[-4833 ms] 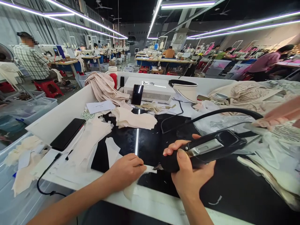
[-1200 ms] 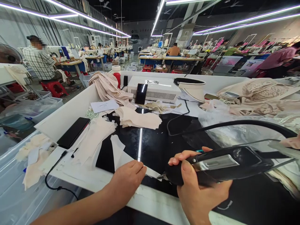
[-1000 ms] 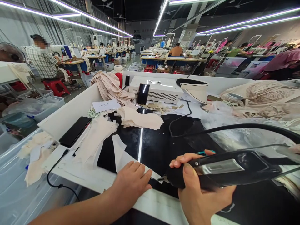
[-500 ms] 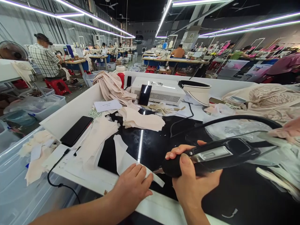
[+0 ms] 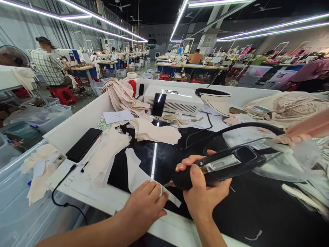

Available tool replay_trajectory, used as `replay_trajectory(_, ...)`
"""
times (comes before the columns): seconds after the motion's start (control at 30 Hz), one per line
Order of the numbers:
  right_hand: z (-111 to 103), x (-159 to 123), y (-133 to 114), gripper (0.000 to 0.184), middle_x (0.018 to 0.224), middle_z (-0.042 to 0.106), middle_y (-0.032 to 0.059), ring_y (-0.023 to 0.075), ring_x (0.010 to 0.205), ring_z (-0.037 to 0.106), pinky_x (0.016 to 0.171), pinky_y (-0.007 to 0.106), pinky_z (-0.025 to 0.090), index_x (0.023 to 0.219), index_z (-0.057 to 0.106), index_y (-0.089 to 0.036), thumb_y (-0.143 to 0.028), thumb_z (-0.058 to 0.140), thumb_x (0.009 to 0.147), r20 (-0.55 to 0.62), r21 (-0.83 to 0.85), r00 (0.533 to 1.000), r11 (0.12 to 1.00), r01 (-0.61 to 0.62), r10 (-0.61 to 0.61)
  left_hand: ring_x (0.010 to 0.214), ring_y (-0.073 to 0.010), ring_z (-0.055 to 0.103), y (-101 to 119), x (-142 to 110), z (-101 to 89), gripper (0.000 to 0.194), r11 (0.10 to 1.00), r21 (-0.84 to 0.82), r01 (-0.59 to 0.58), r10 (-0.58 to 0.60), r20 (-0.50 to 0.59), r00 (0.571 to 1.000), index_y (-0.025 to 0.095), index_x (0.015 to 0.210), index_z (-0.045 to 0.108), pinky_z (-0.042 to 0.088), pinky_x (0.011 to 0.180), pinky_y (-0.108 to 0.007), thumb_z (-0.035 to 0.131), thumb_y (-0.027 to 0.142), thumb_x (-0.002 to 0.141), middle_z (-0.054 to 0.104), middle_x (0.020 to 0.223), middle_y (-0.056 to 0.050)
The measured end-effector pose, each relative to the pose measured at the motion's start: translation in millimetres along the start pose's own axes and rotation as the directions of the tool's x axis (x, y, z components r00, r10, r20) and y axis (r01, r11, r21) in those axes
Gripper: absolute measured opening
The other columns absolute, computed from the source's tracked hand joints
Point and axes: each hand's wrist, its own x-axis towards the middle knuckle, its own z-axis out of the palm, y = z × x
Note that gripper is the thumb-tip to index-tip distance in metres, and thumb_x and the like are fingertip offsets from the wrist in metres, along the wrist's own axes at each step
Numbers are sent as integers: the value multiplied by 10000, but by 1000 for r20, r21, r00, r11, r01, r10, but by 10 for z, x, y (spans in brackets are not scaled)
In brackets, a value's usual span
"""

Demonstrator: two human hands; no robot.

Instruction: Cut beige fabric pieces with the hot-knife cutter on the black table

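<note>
While the right hand (image 5: 203, 190) is wrapping fingers and thumb around the black handheld tool (image 5: 223, 164), the left hand (image 5: 146, 202) is pressing on the white cut piece (image 5: 137, 173) near the front edge of the black panel (image 5: 257, 202). Left fingers are curling close together (whether the thumb is pinching the piece, cannot tell). The tool's tip is pointing toward the left fingertips. Beige pieces (image 5: 156, 132) are lying on the panel's far part; beyond it, a phone (image 5: 158, 104) is standing before the white box (image 5: 177, 97).

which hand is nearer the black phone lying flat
Left. The left hand holds the white piece, right of the phone; the right hand grips the black tool, farther right.
</note>
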Motion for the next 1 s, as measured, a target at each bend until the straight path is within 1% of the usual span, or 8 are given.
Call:
replay_trajectory(0.1, 15, -15, 34, 445, 782, 700, -64, 134, 590, 638, 604, 340, 589, 1208, 592, -271, -279, 850, 844, 17, -32, 1000, 999, -14, 15, 1096, -263, 711, -23, 1, -8, 601, 1000, -6, -18, 18, 10, 1000, 114, 1293, 612, 561, 1027, -382, 843, 525, 920, 715, 1145, -107)
replay_trajectory(0.2, 27, -36, 27, 450, 779, 703, -68, 132, 594, 641, 604, 332, 587, 1211, 591, -269, -268, 852, 844, -2, -50, 999, 998, -36, 36, 1104, -250, 711, -57, 14, -97, 510, 997, -75, -14, 16, 21, 1000, 143, 1285, 609, 563, 1048, -387, 797, 497, 969, 718, 1171, -98)
replay_trajectory(0.33, 28, -84, -46, 459, 777, 719, -70, 133, 593, 652, 593, 316, 590, 1191, 589, -276, -245, 864, 825, -19, -43, 1000, 999, -19, 19, 1070, -216, 710, -67, 13, -300, 465, 974, -211, 85, -75, 55, 996, 155, 1336, 579, 596, 997, -337, 775, 413, 1002, 716, 1199, -81)
replay_trajectory(0.43, 29, -133, -113, 454, 771, 719, -70, 136, 584, 656, 594, 322, 595, 1190, 584, -277, -235, 855, 828, -15, -59, 1000, 998, 0, -1, 1064, -215, 707, -37, -24, -375, 442, 972, -197, 131, -120, 67, 991, 136, 1345, 583, 611, 957, -318, 746, 393, 1025, 720, 1168, -87)
replay_trajectory(0.5, 35, -162, -147, 462, 767, 718, -69, 140, 580, 657, 586, 322, 589, 1198, 581, -276, -232, 853, 826, -24, -75, 1000, 997, 5, -7, 1051, -218, 705, -13, -56, -370, 447, 975, -176, 139, -129, 66, 989, 135, 1322, 602, 609, 956, -315, 771, 403, 1007, 722, 1143, -83)
replay_trajectory(0.67, 34, -197, -174, 457, 761, 711, -62, 146, 581, 651, 597, 331, 588, 1188, 602, -270, -221, 858, 813, -60, -93, 998, 996, -5, -1, 1043, -230, 700, 18, -107, -299, 535, 984, -122, 132, -133, 0, 991, 149, 1248, 636, 589, 988, -325, 867, 488, 905, 722, 1143, -79)
replay_trajectory(0.87, 34, -148, -169, 457, 749, 697, -58, 156, 578, 628, 577, 341, 589, 1167, 629, -268, -195, 855, 776, -56, -67, 998, 997, -35, 32, 1093, -242, 695, 19, -125, -269, 590, 985, -99, 139, -130, 86, 988, 174, 1258, 621, 581, 999, -366, 881, 536, 871, 710, 1214, -89)
replay_trajectory(1.0, 98, -96, -176, 441, 730, 684, -56, 168, 570, 622, 541, 347, 578, 1148, 625, -267, -200, 849, 773, -35, -16, 999, 1000, -5, 4, 1107, -249, 694, 18, -134, -240, 619, 983, -122, 136, -126, 85, 988, 160, 1268, 619, 572, 1017, -379, 902, 519, 852, 705, 1222, -98)
